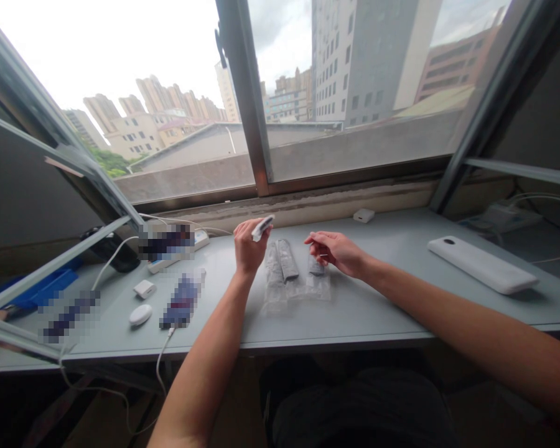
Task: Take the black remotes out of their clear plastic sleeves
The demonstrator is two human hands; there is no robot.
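My left hand (pixel 248 246) is raised over the table and closed around a small white plastic-looking piece with a dark strip (pixel 263 228); its exact kind is too small to make out. Below and to the right of that hand, grey rolled bundles in clear plastic bags (pixel 287 260) lie side by side. My right hand (pixel 333 249) hovers just over another grey bundle in a clear bag (pixel 316 267), partly covering it. Its fingers are loosely bent and apart, with nothing visible between them; whether they touch the bag I cannot tell.
On the left stand a white charger (pixel 144 289), a white oval case (pixel 140 315), a blurred phone on a cable (pixel 182 302) and a power strip (pixel 180 252). A long white power bank-like block (pixel 483 266) lies right. A small white adapter (pixel 364 215) sits near the window.
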